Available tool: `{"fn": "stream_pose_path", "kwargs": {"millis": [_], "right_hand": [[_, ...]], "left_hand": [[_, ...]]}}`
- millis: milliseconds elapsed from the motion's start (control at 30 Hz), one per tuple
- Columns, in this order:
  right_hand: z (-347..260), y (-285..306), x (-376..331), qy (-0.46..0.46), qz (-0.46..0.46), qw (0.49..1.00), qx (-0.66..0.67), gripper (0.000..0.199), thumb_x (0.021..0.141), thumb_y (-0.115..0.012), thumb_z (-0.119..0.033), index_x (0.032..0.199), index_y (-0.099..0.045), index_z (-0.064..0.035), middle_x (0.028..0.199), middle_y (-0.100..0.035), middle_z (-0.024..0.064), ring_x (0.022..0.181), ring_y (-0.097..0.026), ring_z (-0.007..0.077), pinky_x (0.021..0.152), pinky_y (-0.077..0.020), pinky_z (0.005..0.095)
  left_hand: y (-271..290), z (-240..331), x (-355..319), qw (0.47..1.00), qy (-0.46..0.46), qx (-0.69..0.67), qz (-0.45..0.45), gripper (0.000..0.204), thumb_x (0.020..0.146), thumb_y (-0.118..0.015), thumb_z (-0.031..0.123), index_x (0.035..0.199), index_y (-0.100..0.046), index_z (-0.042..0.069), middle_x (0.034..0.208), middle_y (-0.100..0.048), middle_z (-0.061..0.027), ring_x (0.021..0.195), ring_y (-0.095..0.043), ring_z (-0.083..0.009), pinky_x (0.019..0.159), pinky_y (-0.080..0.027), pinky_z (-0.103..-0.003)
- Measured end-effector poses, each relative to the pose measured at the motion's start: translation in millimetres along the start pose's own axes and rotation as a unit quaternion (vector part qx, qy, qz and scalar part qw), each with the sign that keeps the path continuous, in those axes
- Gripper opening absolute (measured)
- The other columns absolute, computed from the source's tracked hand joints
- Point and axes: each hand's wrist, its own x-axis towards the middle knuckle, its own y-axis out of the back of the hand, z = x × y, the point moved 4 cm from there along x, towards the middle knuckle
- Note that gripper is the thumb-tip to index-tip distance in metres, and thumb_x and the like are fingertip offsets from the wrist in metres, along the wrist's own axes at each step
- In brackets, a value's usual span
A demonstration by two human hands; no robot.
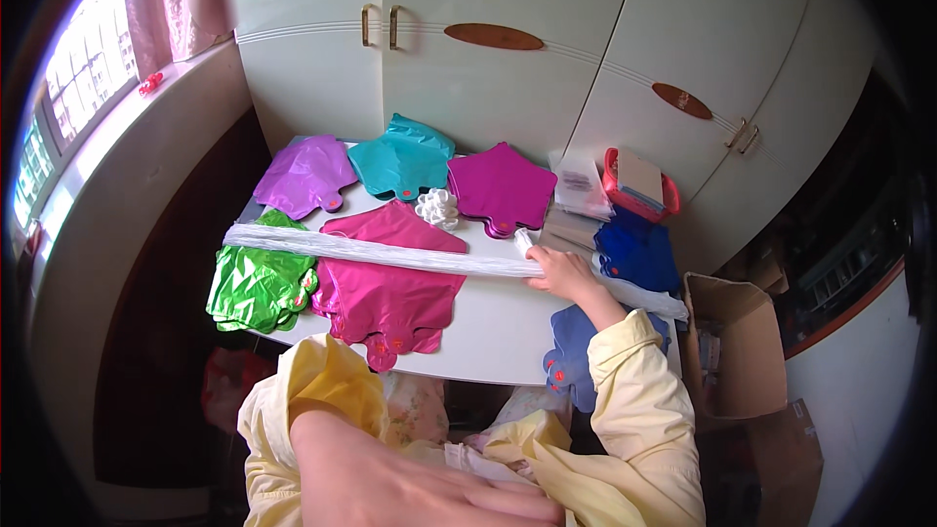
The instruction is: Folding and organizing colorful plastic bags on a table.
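A long bundle of thin white strings (410, 256) stretches across the white table, over green and pink foil pieces. My right hand (564, 273) is closed round it, right of the middle. A small white piece (524, 240) stands out at its fingertips. Close below, my left hand (420, 483) is held over my lap, back upward, its fingers stretched to the right and partly cut off by the lower edge. It shows nothing in it. Under the bundle lie the pink star-shaped foil balloons (410, 307) and the green foil balloons (259, 285), flat in stacks.
Flat purple (305, 176), teal (402, 158), magenta (503, 187), and two blue foil stacks (639, 249) (576, 351) lie around the table. A white knotted clump (436, 208) sits between them. At right are a red basket (669, 197), clear packets (583, 187) and a cardboard box (747, 342).
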Motion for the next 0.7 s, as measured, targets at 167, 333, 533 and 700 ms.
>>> {"fn": "stream_pose_path", "kwargs": {"millis": [167,333,533,700], "right_hand": [[28,5,-15,0.002,0.039,0.999,0.001,0.039,0.073,-0.06,-0.009,0.11,-0.049,-0.0144,0.106,-0.059,0.009,0.091,-0.06,0.0332,0.077,-0.0495,0.0428],[63,22,-47,-0.037,0.087,0.996,0.002,0.037,0.073,-0.056,-0.003,0.107,-0.052,-0.0147,0.104,-0.058,0.0095,0.089,-0.06,0.0343,0.074,-0.0497,0.0426],[119,45,-107,-0.112,0.129,0.985,-0.006,0.034,0.073,-0.056,0.002,0.103,-0.055,-0.0145,0.098,-0.056,0.0112,0.086,-0.058,0.0364,0.071,-0.0483,0.0439],[181,50,-158,-0.15,0.2,0.968,-0.021,0.031,0.07,-0.054,0.007,0.097,-0.057,-0.0078,0.094,-0.056,0.012,0.087,-0.056,0.0354,0.074,-0.0461,0.0414]], "left_hand": [[3,-1,6,1.0,0.003,-0.027,-0.003,0.014,0.084,-0.063,0.012,0.097,-0.067,0.008,0.094,-0.054,-0.0125,0.077,-0.048,-0.0226,0.064,-0.039,-0.031],[5,0,4,1.0,-0.001,-0.011,-0.026,0.014,0.086,-0.061,0.013,0.097,-0.067,0.007,0.093,-0.054,-0.012,0.077,-0.048,-0.0217,0.063,-0.039,-0.03],[36,-7,-7,0.977,0.187,0.068,-0.075,0.023,0.081,-0.061,0.009,0.103,-0.056,0.005,0.096,-0.056,-0.0118,0.085,-0.053,-0.0251,0.071,-0.042,-0.035],[139,-89,-71,0.71,0.389,0.58,-0.086,0.072,0.064,-0.073,0.013,0.127,-0.04,0.005,0.121,-0.045,-0.0173,0.112,-0.044,-0.0343,0.093,-0.038,-0.041]]}}
